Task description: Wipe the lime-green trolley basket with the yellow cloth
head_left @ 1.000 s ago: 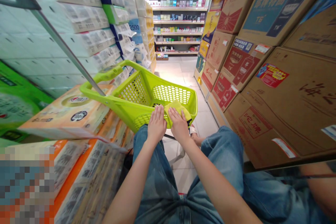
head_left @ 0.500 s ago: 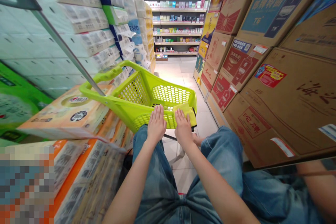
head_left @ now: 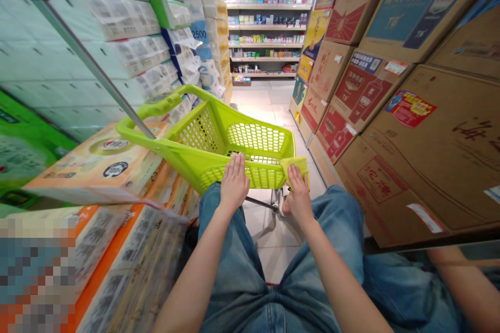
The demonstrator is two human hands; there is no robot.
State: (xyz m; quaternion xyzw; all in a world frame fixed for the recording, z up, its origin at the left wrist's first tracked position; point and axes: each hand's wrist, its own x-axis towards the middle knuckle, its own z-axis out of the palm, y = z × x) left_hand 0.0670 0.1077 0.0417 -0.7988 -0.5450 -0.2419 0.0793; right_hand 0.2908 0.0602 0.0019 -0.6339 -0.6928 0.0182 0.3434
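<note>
A lime-green shopping basket (head_left: 191, 151) with latticed walls stands before my knees, its long side toward me, and nothing is seen inside it. My left hand (head_left: 235, 182) lies on the near rim, fingers stretched out and side by side, holding nothing. At the basket's right front corner, my right hand (head_left: 300, 200) presses a yellow cloth (head_left: 288, 163) against the rim, its fingers extended over the cloth. The thumb and the underside of the cloth are mostly hidden. From the basket's left end a grey metal pull handle (head_left: 97, 70) slants up to the left.
Packs of tissue paper (head_left: 128, 13) are piled on the left, with an orange-and-white pack (head_left: 94, 166) beside the basket. Cardboard boxes (head_left: 390, 151) are stacked along the right. Shelves (head_left: 269, 28) of small goods close off the aisle's far end.
My right hand and the yellow cloth have slid right along the near rim to the basket's corner. The left hand stays on the rim. The camera view has tilted slightly.
</note>
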